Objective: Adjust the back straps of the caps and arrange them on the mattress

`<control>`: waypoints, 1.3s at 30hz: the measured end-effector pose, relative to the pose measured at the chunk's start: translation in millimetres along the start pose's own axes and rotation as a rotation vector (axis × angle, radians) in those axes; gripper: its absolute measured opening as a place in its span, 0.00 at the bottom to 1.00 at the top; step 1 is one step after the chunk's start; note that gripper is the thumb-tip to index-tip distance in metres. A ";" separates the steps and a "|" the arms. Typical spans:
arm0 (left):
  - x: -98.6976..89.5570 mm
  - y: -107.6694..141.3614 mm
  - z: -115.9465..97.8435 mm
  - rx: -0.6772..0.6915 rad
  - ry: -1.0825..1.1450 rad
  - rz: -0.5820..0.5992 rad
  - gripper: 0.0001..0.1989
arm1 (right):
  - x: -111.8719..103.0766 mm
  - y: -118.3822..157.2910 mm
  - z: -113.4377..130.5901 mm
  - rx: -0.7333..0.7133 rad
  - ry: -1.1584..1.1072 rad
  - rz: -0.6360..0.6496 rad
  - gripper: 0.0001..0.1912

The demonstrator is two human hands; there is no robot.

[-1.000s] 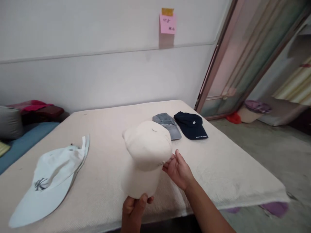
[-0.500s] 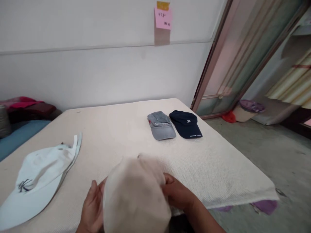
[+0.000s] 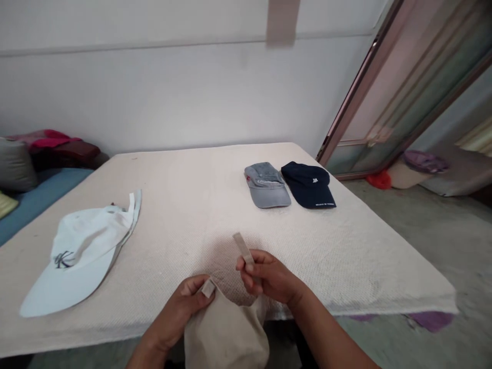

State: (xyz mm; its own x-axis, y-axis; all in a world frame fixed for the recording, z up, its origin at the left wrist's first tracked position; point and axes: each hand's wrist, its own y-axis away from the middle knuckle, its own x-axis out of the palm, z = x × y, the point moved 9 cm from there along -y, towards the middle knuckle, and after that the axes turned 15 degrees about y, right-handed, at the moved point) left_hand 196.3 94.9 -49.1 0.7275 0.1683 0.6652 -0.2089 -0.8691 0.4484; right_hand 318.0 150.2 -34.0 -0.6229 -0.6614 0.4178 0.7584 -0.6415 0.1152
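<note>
A beige cap (image 3: 226, 333) hangs between my two hands at the near edge of the table, its back opening towards the table and its brim out of sight. My left hand (image 3: 182, 307) pinches the left end of that opening, where a short strap piece shows. Between the thumb and fingers of my right hand (image 3: 267, 274) is the cap's longer strap, its free end pointing up. To the left lies a white cap (image 3: 92, 233) with a dark emblem, its strap unfastened. A grey cap (image 3: 267, 184) and a navy cap (image 3: 311, 184) lie side by side farther back.
The table (image 3: 192, 195) wears a cream textured cloth and stands against a white wall (image 3: 172, 97). Cushions and folded fabric (image 3: 49, 143) lie at the left. On the right are a sliding door (image 3: 380, 102) and a bin (image 3: 407, 171) on the floor.
The beige cap has come lower and turned. Both hands now grip its strap ends, which are apart; my left hand was flatter along its side before. The camera view has shifted.
</note>
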 end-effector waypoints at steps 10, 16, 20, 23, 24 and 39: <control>-3.4 -4.6 3.7 0.026 0.025 -0.069 0.14 | -5.5 -7.9 10.1 -0.048 0.043 -0.148 0.16; -2.8 -4.5 4.0 0.034 -0.041 -0.063 0.07 | -6.9 -7.3 5.6 0.001 0.140 -0.144 0.16; -4.0 -5.5 8.1 0.012 -0.088 -0.050 0.07 | 4.2 -3.0 5.1 0.066 0.208 -0.030 0.20; -4.4 -6.7 8.8 0.016 -0.092 -0.055 0.09 | 9.5 -1.0 5.3 0.093 0.275 0.025 0.17; -4.6 -7.1 9.2 0.014 -0.089 -0.056 0.10 | 10.0 -0.8 5.6 0.091 0.289 0.031 0.16; -5.3 -7.7 11.9 -0.015 -0.111 -0.043 0.07 | -2.2 -1.8 1.1 0.079 0.438 -0.075 0.15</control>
State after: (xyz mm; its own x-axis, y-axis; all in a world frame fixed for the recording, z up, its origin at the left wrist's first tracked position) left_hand 201.9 95.1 -63.2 0.8036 0.1522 0.5754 -0.1849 -0.8551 0.4844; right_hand 318.2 153.2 -34.1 -0.6861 -0.7274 -0.0134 0.7100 -0.6735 0.2057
